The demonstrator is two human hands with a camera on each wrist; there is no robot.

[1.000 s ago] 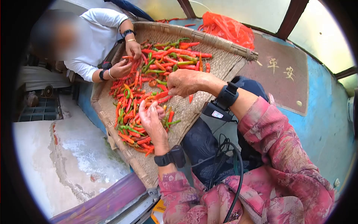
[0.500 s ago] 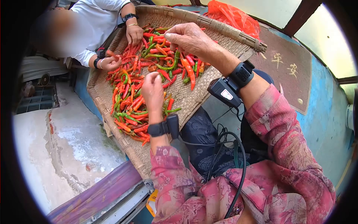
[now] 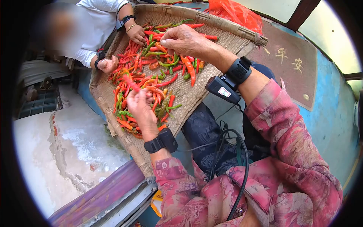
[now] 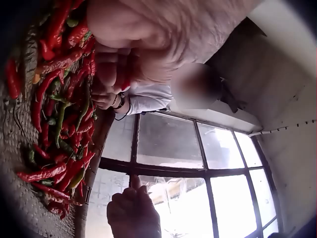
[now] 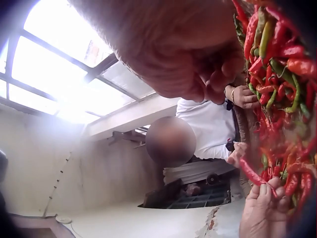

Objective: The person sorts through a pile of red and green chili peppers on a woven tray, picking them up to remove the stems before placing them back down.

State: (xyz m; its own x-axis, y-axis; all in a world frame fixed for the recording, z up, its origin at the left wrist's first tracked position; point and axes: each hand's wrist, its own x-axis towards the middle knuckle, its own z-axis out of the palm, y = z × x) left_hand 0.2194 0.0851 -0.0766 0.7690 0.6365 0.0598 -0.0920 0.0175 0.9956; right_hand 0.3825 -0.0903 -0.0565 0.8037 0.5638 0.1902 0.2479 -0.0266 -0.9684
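Note:
My left hand point(image 3: 140, 106) pinches a long red chili pepper point(image 3: 129, 81) above the heap and tips it away from me. In the right wrist view that chili pepper stands out from between the thumb and fingers. My right hand point(image 3: 186, 41) hovers over the far part of the heap, thumb and index finger drawn together and the other fingers curled under; nothing shows in its grip. Red, orange and green chili peppers point(image 3: 141, 62) lie heaped on a woven bamboo tray point(image 3: 189, 96), several of them right below both hands.
Across the tray, another person in a white top point(image 3: 99, 24) has one hand point(image 3: 138, 34) on the peppers and the other hand point(image 3: 109, 65) at the tray's edge. A red plastic bag point(image 3: 238, 17) lies beyond the raised rim. Black cables point(image 3: 242, 181) hang before my lap.
My hands were together at a red chili pepper; the right hand has since moved up and away. My left hand went to the heap and now holds a red chili pepper. The other person's hands moved apart.

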